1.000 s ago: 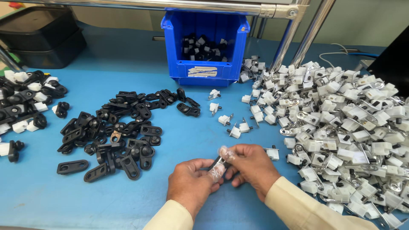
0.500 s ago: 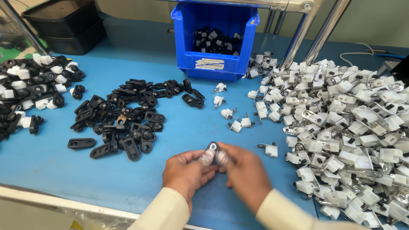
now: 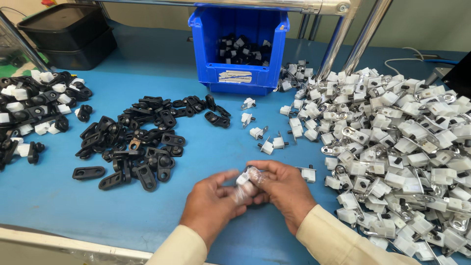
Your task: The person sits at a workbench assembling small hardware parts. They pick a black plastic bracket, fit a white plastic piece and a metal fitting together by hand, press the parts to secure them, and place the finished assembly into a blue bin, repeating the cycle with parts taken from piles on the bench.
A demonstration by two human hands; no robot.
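Both hands meet low in the middle of the blue worktop, right in front of the person. The left hand is curled with its fingertips pinched onto a small white plastic part, and the right hand is closed around the same piece from the other side, fingers bent over it. The fingertips look like they've got clear covers on them. So the little part sits squeezed between the two hands, just above the table surface.

To the left of the hands there's a loose pile of flat black plastic link-shaped pieces, and further left a heap of mixed black and white bits. On the right a huge heap of white plastic and shiny metal clips spreads out, with a few strays lying between the piles. A blue plastic bin with dark parts inside stands at the back.
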